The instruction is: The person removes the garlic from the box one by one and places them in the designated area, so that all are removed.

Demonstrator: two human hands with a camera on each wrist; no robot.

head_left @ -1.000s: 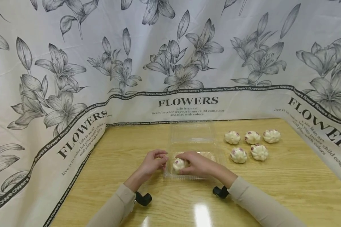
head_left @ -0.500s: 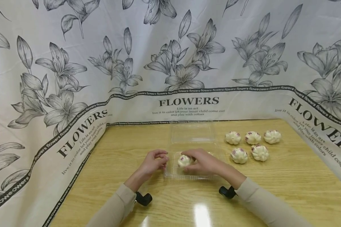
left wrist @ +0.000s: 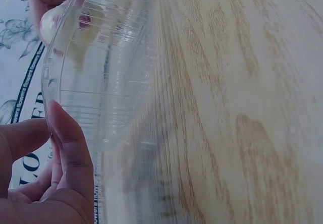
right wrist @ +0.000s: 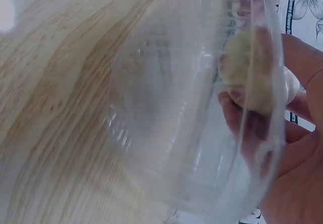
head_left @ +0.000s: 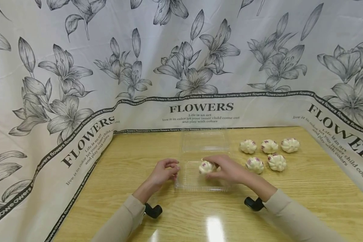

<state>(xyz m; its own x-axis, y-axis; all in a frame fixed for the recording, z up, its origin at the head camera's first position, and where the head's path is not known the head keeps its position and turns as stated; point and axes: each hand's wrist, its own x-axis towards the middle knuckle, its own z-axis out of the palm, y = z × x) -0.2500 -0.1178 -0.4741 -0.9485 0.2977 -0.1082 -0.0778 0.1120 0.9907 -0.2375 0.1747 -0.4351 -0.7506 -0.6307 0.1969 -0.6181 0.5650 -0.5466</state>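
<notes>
My right hand [head_left: 225, 169] grips a white garlic bulb [head_left: 206, 167] with purple marks, fingers on its far side and thumb on its near side. The bulb is over the base of a clear plastic clamshell box [head_left: 191, 183], whose lid lies folded back. Through the box wall, the right wrist view shows the bulb [right wrist: 252, 77] with fingers curled round it. At the box's left side, my left hand [head_left: 164, 174] pinches the rim between thumb and finger, as the left wrist view shows with the hand [left wrist: 55, 168] on the clear edge.
Several more garlic bulbs [head_left: 276, 162] sit in two loose rows on the wooden table [head_left: 133, 148], right of the box. A floral cloth [head_left: 199, 117] hangs along the back and both sides. Black wrist devices [head_left: 153, 211] stick out below the sleeves.
My right hand has moved to the right with the garlic bulb, from the left part of the box to its right part. My left hand stays at the rim.
</notes>
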